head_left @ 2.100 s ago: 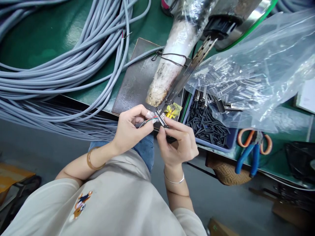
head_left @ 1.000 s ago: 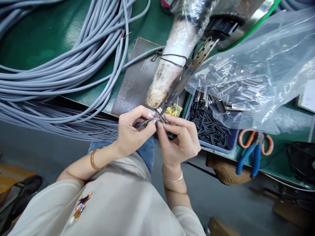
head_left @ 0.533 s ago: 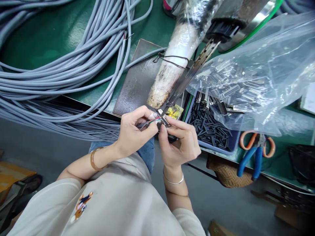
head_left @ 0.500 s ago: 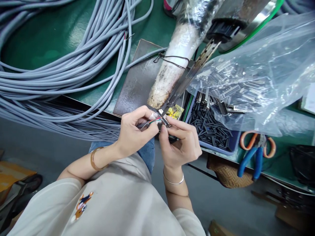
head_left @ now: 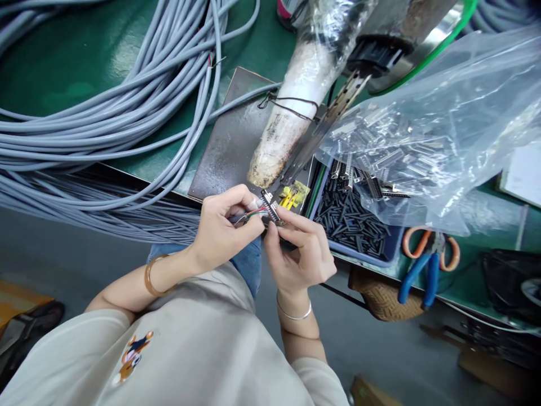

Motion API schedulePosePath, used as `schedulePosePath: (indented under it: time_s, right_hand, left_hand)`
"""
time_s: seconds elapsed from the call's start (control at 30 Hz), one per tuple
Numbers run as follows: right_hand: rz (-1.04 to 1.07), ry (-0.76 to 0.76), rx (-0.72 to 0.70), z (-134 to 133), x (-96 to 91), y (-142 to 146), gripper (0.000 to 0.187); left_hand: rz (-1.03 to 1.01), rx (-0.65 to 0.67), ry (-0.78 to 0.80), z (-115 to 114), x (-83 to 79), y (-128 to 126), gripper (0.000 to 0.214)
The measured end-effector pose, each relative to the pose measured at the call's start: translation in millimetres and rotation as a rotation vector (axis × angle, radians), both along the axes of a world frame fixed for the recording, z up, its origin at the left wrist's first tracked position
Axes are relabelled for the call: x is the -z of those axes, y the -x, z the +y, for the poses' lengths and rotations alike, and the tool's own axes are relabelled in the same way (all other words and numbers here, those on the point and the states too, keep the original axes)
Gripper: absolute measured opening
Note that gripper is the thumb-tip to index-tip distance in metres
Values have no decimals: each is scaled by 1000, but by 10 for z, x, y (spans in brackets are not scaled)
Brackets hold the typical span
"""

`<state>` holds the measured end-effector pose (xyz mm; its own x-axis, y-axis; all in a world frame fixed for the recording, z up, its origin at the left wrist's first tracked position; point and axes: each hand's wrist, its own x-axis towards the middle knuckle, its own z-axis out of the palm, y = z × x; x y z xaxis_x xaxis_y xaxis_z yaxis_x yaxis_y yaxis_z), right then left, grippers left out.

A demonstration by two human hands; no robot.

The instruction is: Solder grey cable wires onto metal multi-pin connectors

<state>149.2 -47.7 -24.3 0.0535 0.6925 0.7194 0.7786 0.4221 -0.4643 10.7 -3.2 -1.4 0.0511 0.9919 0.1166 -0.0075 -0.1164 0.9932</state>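
Observation:
My left hand (head_left: pixel 224 228) is closed in a pinch on the stripped end of a grey cable, whose thin red and green wires (head_left: pixel 256 212) stick out toward the right. My right hand (head_left: pixel 298 248) is closed on a small multi-pin connector (head_left: pixel 270 206), held against those wire ends. Both hands meet just below the bench's front edge, under the tip of a plastic-wrapped white tool (head_left: pixel 291 113).
Coils of grey cable (head_left: pixel 110 113) cover the green bench at left. A dark metal plate (head_left: pixel 232 141) lies under the tool. A blue tray of black sleeves (head_left: pixel 359 220), a clear bag of connectors (head_left: pixel 422 141) and blue-and-orange pliers (head_left: pixel 426 262) sit at right.
The view has shifted slightly. Both hands stay together on the wires and connector, drifting a little to the left and down; the connector has tilted a bit in my right hand.

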Motion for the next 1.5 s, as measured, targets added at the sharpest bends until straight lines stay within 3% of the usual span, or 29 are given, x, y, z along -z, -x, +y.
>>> schedulePosePath:
  time_s: [0.2,0.37,0.57,0.77,0.97,1.17,1.43,1.5]
  right_hand:
    - [-23,-3,12,-8,15,-31,20]
    - [-4,-15,21,-32,-1,-52,21]
    - [173,222,-49,-83,-39,-54,14]
    - [186,48,130,-212,-39,-107,14]
    - [-9,171,5,-192,-162,-42,25]
    - [-42,234,-64,-153,-204,-49,15]
    - [121,272,-23,-219,-165,-94,20]
    - [201,341,-21,-226,-166,-73,18]
  left_hand:
    - [-6,31,57,-28,48,8,13]
    - [-96,131,141,-45,21,95,19]
    - [-284,310,309,-57,-8,209,10]
    - [-316,323,367,-86,-28,225,13]
    - [-334,352,386,-114,-43,231,15]
    - [-218,459,437,-131,-31,256,10]
    - [-291,452,489,-119,-5,272,15]
    - [-305,433,501,-126,-4,278,15]
